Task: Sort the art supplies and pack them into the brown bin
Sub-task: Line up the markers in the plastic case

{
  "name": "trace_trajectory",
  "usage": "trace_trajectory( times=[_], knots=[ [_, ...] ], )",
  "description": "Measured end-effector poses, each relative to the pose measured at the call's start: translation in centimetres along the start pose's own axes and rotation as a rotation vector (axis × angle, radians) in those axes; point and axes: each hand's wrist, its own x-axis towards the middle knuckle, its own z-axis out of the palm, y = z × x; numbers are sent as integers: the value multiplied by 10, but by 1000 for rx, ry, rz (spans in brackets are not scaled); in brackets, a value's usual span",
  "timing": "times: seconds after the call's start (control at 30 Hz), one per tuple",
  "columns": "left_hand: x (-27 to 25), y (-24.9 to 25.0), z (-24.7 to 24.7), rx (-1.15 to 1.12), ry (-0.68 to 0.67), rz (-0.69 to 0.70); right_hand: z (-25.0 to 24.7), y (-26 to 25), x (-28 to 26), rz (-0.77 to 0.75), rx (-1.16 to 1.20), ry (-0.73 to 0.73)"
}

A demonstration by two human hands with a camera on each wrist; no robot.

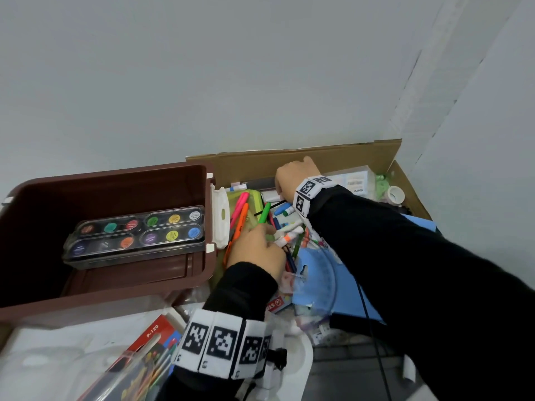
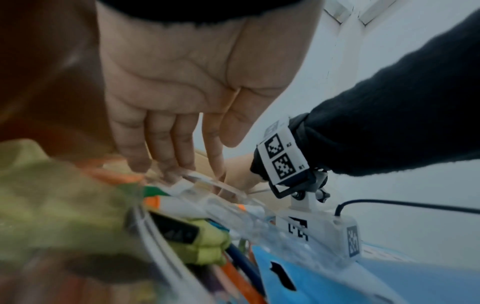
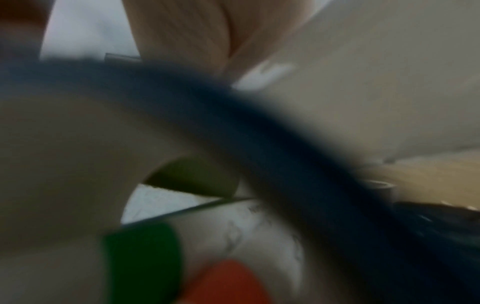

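Early going: only paint set in brown bin; we see left hand fingers straight on markers in cardboard box, right hand grip unclear.

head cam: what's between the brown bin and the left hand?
Head view: the bin's white latch, then pink and orange markers on a green case, short of the left hand.

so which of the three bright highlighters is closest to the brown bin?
The pink highlighter: it lies leftmost, nearest the brown bin, with the orange highlighter and green highlighter further right.
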Motion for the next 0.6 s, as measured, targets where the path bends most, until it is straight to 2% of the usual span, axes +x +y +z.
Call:
trace_trajectory(
  times=[0.1, 0.17, 0.43, 0.6],
  knots=[
    [-7, -3, -2, -44, -15, -21, -2, -3, -3, -48, -96, 9],
    [-8, -4, -2, -32, -23, -40, -5, -3, -5, -56, -77, 29],
    [-2, -3, 0, -65, 5, -66, -43, 19, -36, 7, 450, 342],
    [7, 24, 2, 33, -5, -21, -60, 46, -67, 17, 533, 419]
  ],
)
